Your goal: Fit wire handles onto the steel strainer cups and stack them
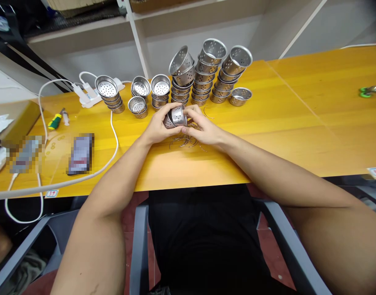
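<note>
My left hand [159, 127] is wrapped round perforated metal cups [178, 116], which lie tilted on their side, one partly inside another. From the right, my right hand [203, 126] holds the rim of the same cups between thumb and fingers. Thin curved metal wires [188, 141] lie on the yellow table [188, 168] beneath and beside my hands. Behind them stand tall stacks of perforated cups [204, 78], with a single cup [241, 96] at their right. Shorter stacks [160, 88] stand to the left.
A white power strip [91, 98] with cables lies at the left back. Nearer are a green-yellow screwdriver [55, 121], a phone [81, 153] and a second blurred device [26, 155]. A white cable [114, 151] curves across the left side. Chair armrests [140, 246] flank my lap.
</note>
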The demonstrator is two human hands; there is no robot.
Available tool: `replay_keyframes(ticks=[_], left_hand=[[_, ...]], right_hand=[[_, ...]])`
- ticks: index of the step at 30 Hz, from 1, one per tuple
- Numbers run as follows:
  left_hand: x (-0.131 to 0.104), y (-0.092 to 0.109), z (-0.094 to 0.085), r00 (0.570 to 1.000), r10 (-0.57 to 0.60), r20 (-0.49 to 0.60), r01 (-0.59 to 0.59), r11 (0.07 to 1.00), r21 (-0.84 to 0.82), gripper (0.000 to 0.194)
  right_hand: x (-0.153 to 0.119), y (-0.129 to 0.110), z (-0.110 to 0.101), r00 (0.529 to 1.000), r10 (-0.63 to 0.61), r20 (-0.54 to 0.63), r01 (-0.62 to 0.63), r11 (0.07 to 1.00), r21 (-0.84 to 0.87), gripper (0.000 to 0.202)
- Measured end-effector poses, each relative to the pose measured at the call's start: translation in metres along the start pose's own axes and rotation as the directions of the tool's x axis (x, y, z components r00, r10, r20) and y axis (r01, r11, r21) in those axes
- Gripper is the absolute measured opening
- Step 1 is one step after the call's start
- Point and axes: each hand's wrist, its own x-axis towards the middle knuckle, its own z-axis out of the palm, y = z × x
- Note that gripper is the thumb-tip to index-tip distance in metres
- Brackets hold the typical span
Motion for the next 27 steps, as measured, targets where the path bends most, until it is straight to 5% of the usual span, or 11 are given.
replay_keyframes(ticks=[12, 27], left_hand=[[0.001, -0.012, -0.007, 0.995, -0.044, -0.089, 0.049, 0.997, 0.057, 0.109], [0.002, 0.005, -0.016, 1.0, 0.028, -0.007, -0.026, 0.981, 0.193, 0.095]], right_hand=[[0.0, -0.026, -0.004, 0.977, -0.133, -0.167, 0.119, 0.988, -0.094, 0.082], [0.006, -0.026, -0.011, 0.985, 0.011, -0.174, -0.007, 1.0, 0.023, 0.074]])
